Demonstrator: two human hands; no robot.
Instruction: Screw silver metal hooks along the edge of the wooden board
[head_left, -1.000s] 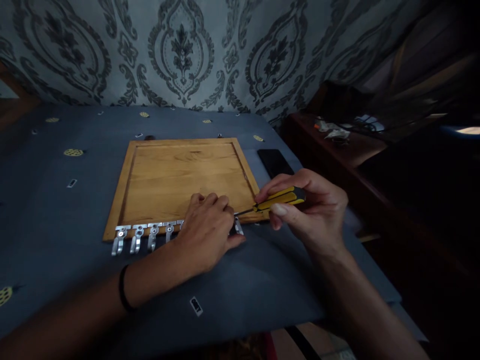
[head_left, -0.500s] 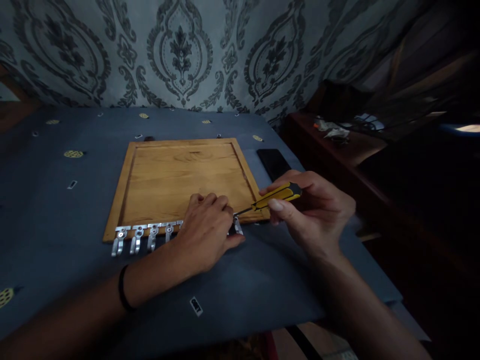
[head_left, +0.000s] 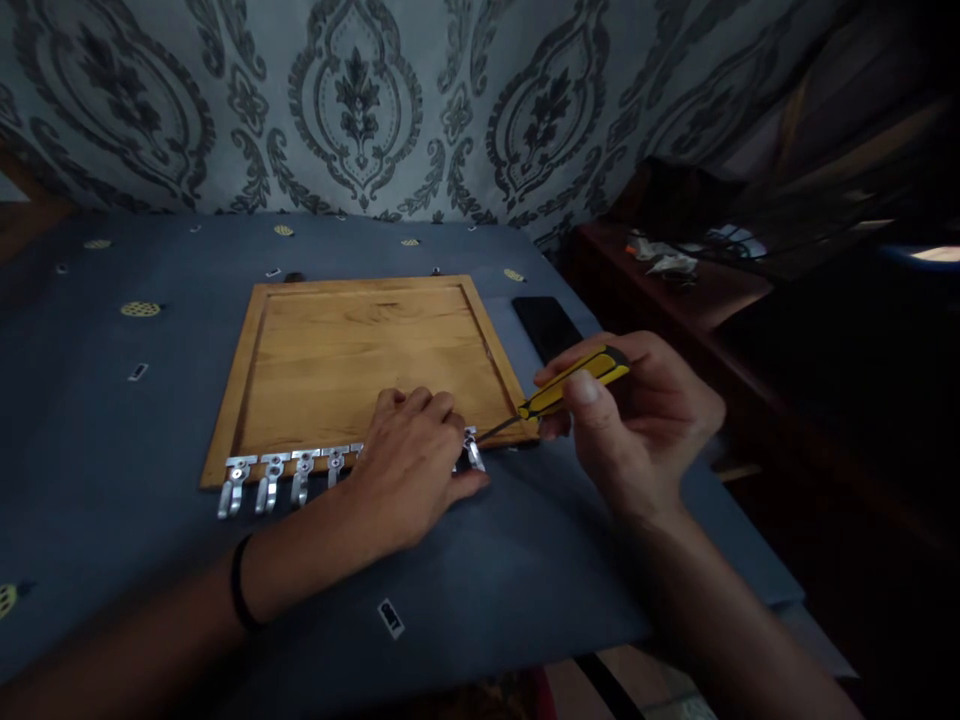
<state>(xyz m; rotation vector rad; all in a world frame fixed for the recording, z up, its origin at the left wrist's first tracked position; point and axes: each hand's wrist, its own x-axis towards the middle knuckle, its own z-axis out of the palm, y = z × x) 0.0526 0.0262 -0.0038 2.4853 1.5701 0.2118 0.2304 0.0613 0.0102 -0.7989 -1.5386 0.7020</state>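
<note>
A wooden board (head_left: pixel 360 360) with a raised frame lies flat. Along its near edge runs a row of silver metal hooks (head_left: pixel 301 475) on a rail. My left hand (head_left: pixel 412 470) presses on that edge near its right end, fingers curled over the rail and thumb at the front, hiding the hooks beneath. My right hand (head_left: pixel 645 425) grips a yellow-and-black screwdriver (head_left: pixel 574 383), tilted with its shaft pointing down and left. Its tip is close to the rightmost hook (head_left: pixel 473 450); whether it touches I cannot tell.
A black phone (head_left: pixel 546 328) lies right of the board on the blue patterned tablecloth (head_left: pixel 180 400). Behind the table is a damask-patterned wall covering (head_left: pixel 360 110). Farther right, a dark red surface (head_left: pixel 720 295) holds white clutter (head_left: pixel 667 258).
My right hand and the screwdriver have moved a little right, drawing the tip back from the screw position at the last hook. My left hand keeps its place on the rail.
</note>
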